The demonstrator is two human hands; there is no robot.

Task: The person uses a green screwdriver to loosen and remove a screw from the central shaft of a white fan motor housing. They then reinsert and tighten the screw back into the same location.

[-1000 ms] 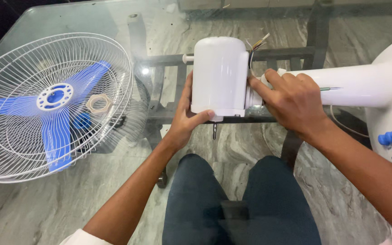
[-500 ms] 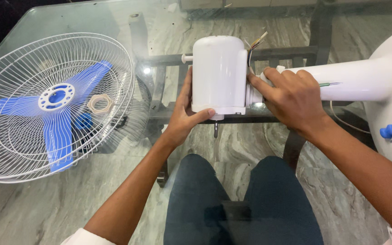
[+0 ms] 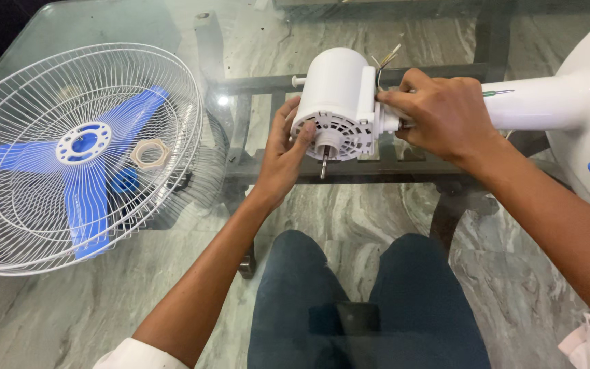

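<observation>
At the far left of the glass bench (image 3: pixel 138 314) lies a white wire fan guard (image 3: pixel 80 154), cradling a blue three-blade fan blade (image 3: pixel 80 171), a beige plastic nut (image 3: pixel 149 153) and a blue cap (image 3: pixel 125 181). The left hand (image 3: pixel 283 160) cups the vented front of the white fan motor housing (image 3: pixel 339 102), thumb near its steel shaft (image 3: pixel 324 162). The right hand (image 3: pixel 445 113) is curled around the neck joint behind the housing, beside loose wires (image 3: pixel 385 60). The white fan stand (image 3: pixel 554 102) reaches right.
</observation>
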